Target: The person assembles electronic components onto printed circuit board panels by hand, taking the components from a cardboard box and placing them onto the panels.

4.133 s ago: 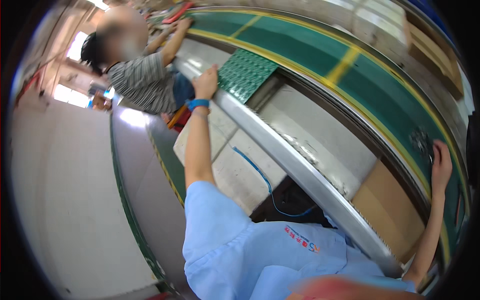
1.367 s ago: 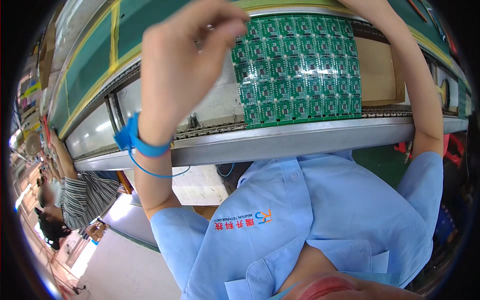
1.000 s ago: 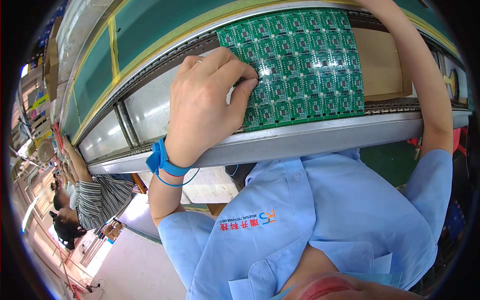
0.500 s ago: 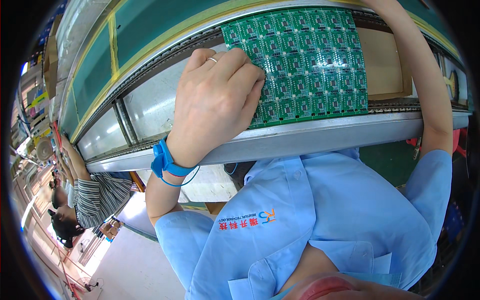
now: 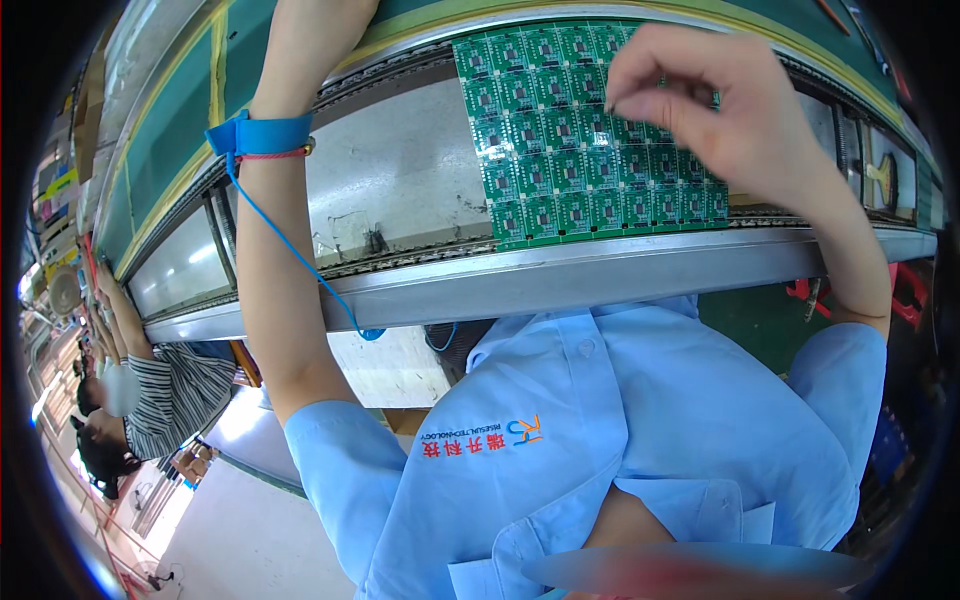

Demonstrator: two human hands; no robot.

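A large green printed circuit board panel (image 5: 545, 185), divided into many small repeated boards with dark chips, lies across the rails of a conveyor. Over its right part hovers my right hand (image 5: 725, 115), thumb and forefinger pinched together. A tiny dark bit shows at those fingertips, too small to name. My left hand (image 5: 320, 45) reaches past the far rail, beyond the panel's left end; its fingers are cut off by the picture's upper edge. Around the left wrist is a blue wrist strap (image 5: 270, 134) with a thin blue cord.
The conveyor's near metal rail (image 5: 570, 275) runs between my body and the panel, with a chain along its inner side. A green work surface (image 5: 290, 30) edged with yellow tape lies beyond the far rail. At far left, a person in a striped shirt (image 5: 185, 395) works along the line.
My left hand has left the panel's left edge and moved up and left past the far rail. My right hand has come back from the top edge to over the panel.
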